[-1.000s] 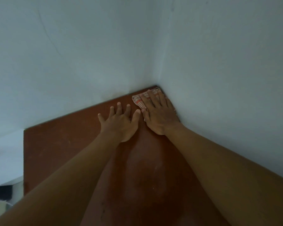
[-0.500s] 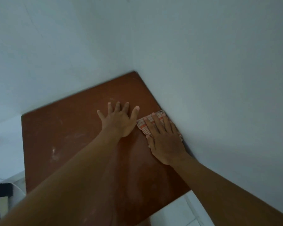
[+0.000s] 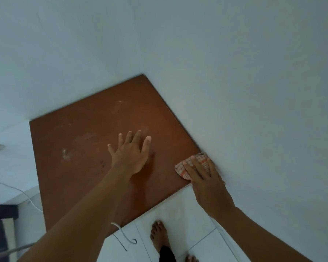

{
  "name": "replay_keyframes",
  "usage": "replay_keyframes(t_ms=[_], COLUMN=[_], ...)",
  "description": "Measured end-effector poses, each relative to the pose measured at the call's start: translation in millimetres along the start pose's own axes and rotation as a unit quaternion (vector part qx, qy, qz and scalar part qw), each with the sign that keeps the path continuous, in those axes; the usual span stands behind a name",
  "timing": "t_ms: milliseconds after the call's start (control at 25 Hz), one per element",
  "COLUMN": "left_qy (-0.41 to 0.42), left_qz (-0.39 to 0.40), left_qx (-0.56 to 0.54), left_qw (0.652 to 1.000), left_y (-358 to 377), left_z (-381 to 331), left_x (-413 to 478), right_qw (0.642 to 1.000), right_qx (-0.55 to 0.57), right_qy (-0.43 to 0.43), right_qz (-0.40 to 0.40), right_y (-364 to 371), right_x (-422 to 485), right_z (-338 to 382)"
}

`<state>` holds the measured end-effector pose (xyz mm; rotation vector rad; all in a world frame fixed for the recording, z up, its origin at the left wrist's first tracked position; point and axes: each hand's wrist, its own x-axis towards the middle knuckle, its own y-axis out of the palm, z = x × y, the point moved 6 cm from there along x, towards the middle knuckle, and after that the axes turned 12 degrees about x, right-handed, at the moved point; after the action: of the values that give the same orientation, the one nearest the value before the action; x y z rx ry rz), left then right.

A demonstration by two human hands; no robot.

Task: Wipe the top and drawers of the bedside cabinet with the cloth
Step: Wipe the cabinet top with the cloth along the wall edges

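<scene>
**Entry: bedside cabinet top, wipe in progress at the near right corner**

Head view, setting. Pale walls (image 3: 235, 72) meet in a corner; the brown cabinet top (image 3: 87, 148) is pushed into it, its right edge just beside the right wall. White tiled floor (image 3: 187, 214) below the front edge, with a bare foot (image 3: 158, 235) and a loose white cable (image 3: 121, 233) near it.

Head view, hands. Left hand (image 3: 130, 156): grip spread, fingers splayed, palm down on the middle of the top, holding nothing. Right hand (image 3: 203, 176): grip flat and pressed down on the checked cloth (image 3: 187, 166), fingers close together, pinning rather than pinching it. The cloth sits at the front right corner of the top, touching the wall side, with the heel of the hand already past the front edge.

Head view, surface condition. Pale smears and a whitish spot (image 3: 65, 155) show on the left half; I judge that area not yet wiped. No drawer fronts are visible from here.

Risks, as I judge them.
- Cloth carried off the front edge and dropped to the floor, since only flat pressure holds it.
- Knuckles scraping the wall on a stroke along the right edge.
- Left half and drawers missed if I work only this side.
- Foot catching the cable when I step back to reach the drawers.
</scene>
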<state>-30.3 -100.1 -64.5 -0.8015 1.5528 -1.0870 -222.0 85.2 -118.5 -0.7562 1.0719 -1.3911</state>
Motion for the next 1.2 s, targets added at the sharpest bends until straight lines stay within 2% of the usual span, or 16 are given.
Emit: replay_keyframes(t_ms=[120,240,360,480,560,840,1000,1120,1200], left_qy=[-0.006,-0.014,-0.03,-0.035,-0.028,-0.016,0.001,0.02,0.027], left_qz=[-0.011,-0.014,-0.018,-0.024,-0.029,-0.038,-0.096,-0.138,-0.146], left_qx=[-0.012,-0.009,-0.009,-0.02,-0.025,-0.028,-0.044,-0.016,0.004], left_qw=[1.0,1.0,0.999,0.999,0.999,0.999,0.994,0.99,0.989], left_y=[1.0,-4.8,-19.0,-37.5,-49.7,-64.8,-61.3,-52.7,-46.0], left_z=[10.6,28.9,49.0,67.9,82.2,136.3,152.2,158.1,157.5], left_x=[-9.6,-8.0,13.2,44.1,66.1,156.3,189.7,193.8,193.2], right_qw=[0.999,0.999,0.994,0.979,0.974,0.985,0.996,0.987,0.982], right_qx=[0.004,-0.012,0.04,0.097,0.122,0.13,0.066,0.022,-0.001], right_qy=[-0.009,-0.024,-0.058,-0.099,-0.109,-0.089,-0.047,-0.148,-0.185], right_qz=[-0.042,-0.036,-0.08,-0.147,-0.16,-0.067,-0.029,-0.059,-0.032], right_y=[-3.9,-7.0,-28.9,-58.0,-66.5,-45.9,-27.1,-17.4,-2.7], right_x=[-31.7,-64.5,-58.4,24.4,104.6,344.5,405.5,412.5,411.7], right_z=[-13.6,-25.6,-3.8,54.1,94.5,188.6,199.0,201.4,200.0])
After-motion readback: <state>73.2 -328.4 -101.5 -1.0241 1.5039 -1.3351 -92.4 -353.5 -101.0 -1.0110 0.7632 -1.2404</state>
